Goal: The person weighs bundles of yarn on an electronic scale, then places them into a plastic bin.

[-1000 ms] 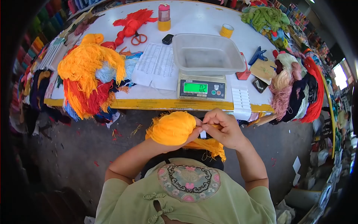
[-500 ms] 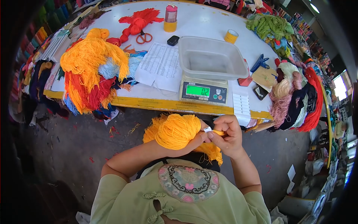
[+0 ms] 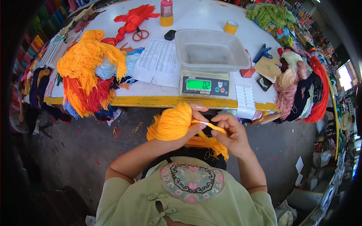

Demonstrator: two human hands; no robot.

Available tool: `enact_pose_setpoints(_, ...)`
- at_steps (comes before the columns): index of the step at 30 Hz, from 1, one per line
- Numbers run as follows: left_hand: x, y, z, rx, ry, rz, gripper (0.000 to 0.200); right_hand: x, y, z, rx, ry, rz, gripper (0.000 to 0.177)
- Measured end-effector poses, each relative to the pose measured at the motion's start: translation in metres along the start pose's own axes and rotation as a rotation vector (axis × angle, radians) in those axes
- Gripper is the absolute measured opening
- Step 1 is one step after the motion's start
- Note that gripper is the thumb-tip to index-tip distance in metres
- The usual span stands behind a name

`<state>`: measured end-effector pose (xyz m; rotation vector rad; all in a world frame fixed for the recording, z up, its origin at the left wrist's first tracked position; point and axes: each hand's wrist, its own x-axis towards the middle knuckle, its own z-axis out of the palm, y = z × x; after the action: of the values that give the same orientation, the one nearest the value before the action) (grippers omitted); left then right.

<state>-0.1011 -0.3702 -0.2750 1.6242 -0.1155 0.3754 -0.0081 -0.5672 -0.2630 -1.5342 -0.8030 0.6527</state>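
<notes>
A wound bundle of yellow-orange yarn (image 3: pixel 174 122) rests in my left hand (image 3: pixel 192 132), its fingers wrapped round it from the right side. A thin twisted strand runs from the bundle to my right hand (image 3: pixel 234 136), which pinches the strand's end between thumb and fingers. A small white label (image 3: pixel 204 123) sits around this strand, close to my left thumb. Loose yarn tails (image 3: pixel 215 147) hang below both hands, over my lap. Both hands are in front of the table's edge.
A digital scale (image 3: pixel 205 86) with a plastic tub (image 3: pixel 212 51) on it stands at the table's front. Yarn heaps (image 3: pixel 88 64) lie left, more skeins (image 3: pixel 301 86) right. Printed sheets (image 3: pixel 158 62), scissors (image 3: pixel 140 35), a bottle (image 3: pixel 166 13) and yellow tape (image 3: pixel 230 26) are on the table.
The white label has moved from near my right thumb toward my left thumb. My right hand is a little farther from the bundle, and more of the strand shows between the hands.
</notes>
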Motion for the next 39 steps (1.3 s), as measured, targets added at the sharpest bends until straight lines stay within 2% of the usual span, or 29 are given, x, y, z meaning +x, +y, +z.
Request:
enact_pose_setpoints(2,-0.006,0.004,-0.021,0.033,0.022,-0.097,0.016,-0.007,0.004,-0.020,0.090,-0.123,0.208,0.034)
enact_pose_setpoints(3,-0.010,0.004,-0.042,0.046,-0.049,-0.108,0.021,-0.013,0.007,-0.032,0.115,-0.187,0.277,0.027)
enact_pose_setpoints(4,-0.007,0.035,-0.068,0.127,-0.205,-0.347,0.022,-0.018,0.013,-0.052,-0.098,-0.287,0.233,0.021)
enact_pose_setpoints(5,-0.019,0.047,-0.091,-0.103,-0.206,-0.564,0.032,-0.025,0.019,-0.074,-0.057,-0.361,0.326,0.019)
enact_pose_setpoints(6,-0.026,0.061,-0.119,-0.103,-0.286,-0.571,0.037,-0.034,0.026,-0.096,-0.074,-0.361,0.466,0.020)
enact_pose_setpoints(7,-0.042,0.059,-0.143,-0.226,-0.258,-0.510,0.038,-0.044,0.035,-0.112,-0.022,-0.304,0.558,0.019)
enact_pose_setpoints(8,-0.044,0.075,-0.154,-0.105,-0.239,-0.492,0.048,-0.054,0.044,-0.124,0.046,-0.275,0.555,0.021)
enact_pose_setpoints(9,-0.053,0.084,-0.168,0.016,-0.222,-0.508,0.047,-0.060,0.052,-0.131,0.031,-0.261,0.581,0.022)
enact_pose_setpoints(10,-0.071,0.089,-0.168,0.040,0.039,-0.517,0.045,-0.064,0.060,-0.137,0.013,-0.248,0.607,0.023)
enact_pose_setpoints(13,-0.086,0.099,-0.221,0.062,-0.116,-0.676,0.043,-0.072,0.075,-0.139,-0.010,-0.196,0.665,0.027)
enact_pose_setpoints(15,-0.096,0.102,-0.222,0.164,-0.042,-0.672,0.046,-0.068,0.076,-0.130,-0.077,-0.213,0.667,0.027)
enact_pose_setpoints(18,-0.125,0.106,-0.269,0.168,0.086,-0.690,0.046,-0.074,0.104,-0.141,-0.354,-0.089,0.682,0.027)
enact_pose_setpoints(21,-0.145,0.103,-0.282,0.240,0.412,-0.729,0.045,-0.087,0.129,-0.143,-0.474,-0.016,0.688,0.028)
enact_pose_setpoints(23,-0.144,0.085,-0.279,0.230,0.438,-0.624,0.040,-0.098,0.160,-0.127,-0.720,-0.130,0.453,0.025)
enact_pose_setpoints(24,-0.137,0.080,-0.270,0.326,0.441,-0.604,0.038,-0.098,0.163,-0.116,-0.840,-0.185,0.330,0.024)
enact_pose_setpoints(25,-0.130,0.074,-0.260,0.421,0.446,-0.581,0.036,-0.095,0.164,-0.110,-0.948,-0.236,0.225,0.022)
enact_pose_setpoints(27,-0.118,0.059,-0.241,0.331,0.457,-0.512,0.035,-0.063,0.139,-0.079,-1.165,-0.339,-0.007,0.019)
enact_pose_setpoints(28,-0.110,0.056,-0.227,0.297,0.469,-0.443,0.037,-0.042,0.122,-0.063,-1.039,-0.285,-0.035,0.018)
enact_pose_setpoints(29,-0.096,0.062,-0.206,0.289,0.340,-0.263,0.051,-0.016,0.100,-0.045,-0.912,-0.235,-0.074,0.016)
enact_pose_setpoints(30,-0.082,0.054,-0.194,0.187,0.221,-0.093,0.076,0.008,0.075,-0.024,-0.780,-0.189,-0.121,0.015)
enact_pose_setpoints(31,-0.066,0.071,-0.175,0.159,0.145,-0.148,0.101,0.027,0.048,-0.001,-0.620,-0.146,-0.221,0.014)
enact_pose_setpoints(32,-0.053,0.069,-0.162,0.158,0.084,-0.105,0.124,0.043,0.028,0.020,-0.491,-0.124,-0.316,0.016)
enact_pose_setpoints(33,-0.042,0.069,-0.147,0.066,-0.010,0.024,0.138,0.054,0.007,0.039,-0.338,-0.121,-0.357,0.020)
enact_pose_setpoints(34,-0.033,0.077,-0.136,0.047,-0.093,0.073,0.142,0.061,-0.015,0.056,-0.188,-0.143,-0.277,0.028)
enact_pose_setpoints(35,-0.021,0.086,-0.133,0.177,-0.208,0.148,0.141,0.070,-0.034,0.070,-0.143,-0.156,-0.298,0.034)
enact_pose_setpoints(37,-0.001,0.095,-0.130,0.351,-0.375,0.255,0.139,0.082,-0.058,0.091,0.032,-0.206,-0.244,0.032)
enact_pose_setpoints(39,0.006,0.079,-0.123,0.371,-0.417,0.311,0.135,0.090,-0.052,0.100,0.013,-0.211,-0.323,0.025)
